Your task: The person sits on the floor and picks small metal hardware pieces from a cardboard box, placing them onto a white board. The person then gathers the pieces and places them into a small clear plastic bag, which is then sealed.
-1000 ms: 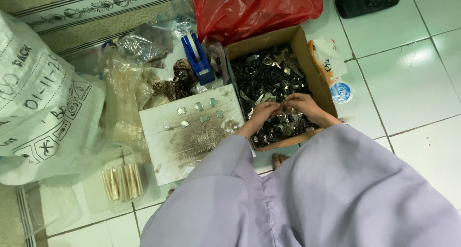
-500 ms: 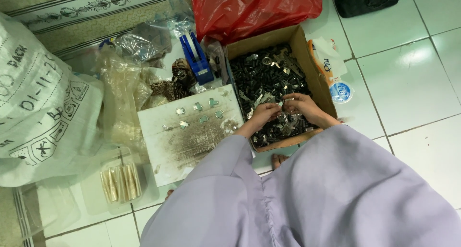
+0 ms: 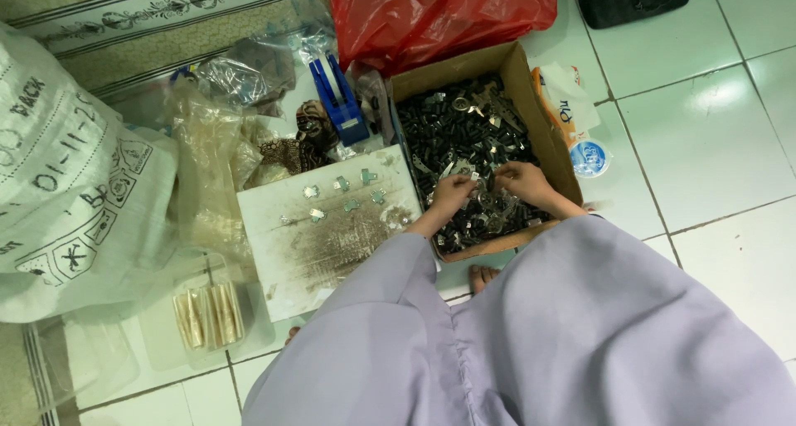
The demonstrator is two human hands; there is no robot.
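Observation:
A cardboard box (image 3: 541,115) on the tiled floor is full of small dark metal parts (image 3: 464,128). Both my hands reach into its near end. My left hand (image 3: 452,196) and my right hand (image 3: 521,183) are close together, fingers curled around small shiny metal pieces (image 3: 485,200) between them. Left of the box lies a stained white board (image 3: 327,244) with several small silvery metal pieces (image 3: 342,186) laid out on it. My pale lilac sleeves (image 3: 531,335) cover the lower view.
A red plastic bag (image 3: 439,12) lies behind the box, with a blue tool (image 3: 340,103) to its left among clear plastic bags (image 3: 207,144). A large white woven sack (image 3: 66,177) fills the left. A clear tray with brass-coloured strips (image 3: 207,314) sits at front left.
My hands have stayed in the near end of the box, shifting slightly while working the small shiny pieces between the fingers. Nothing else has moved.

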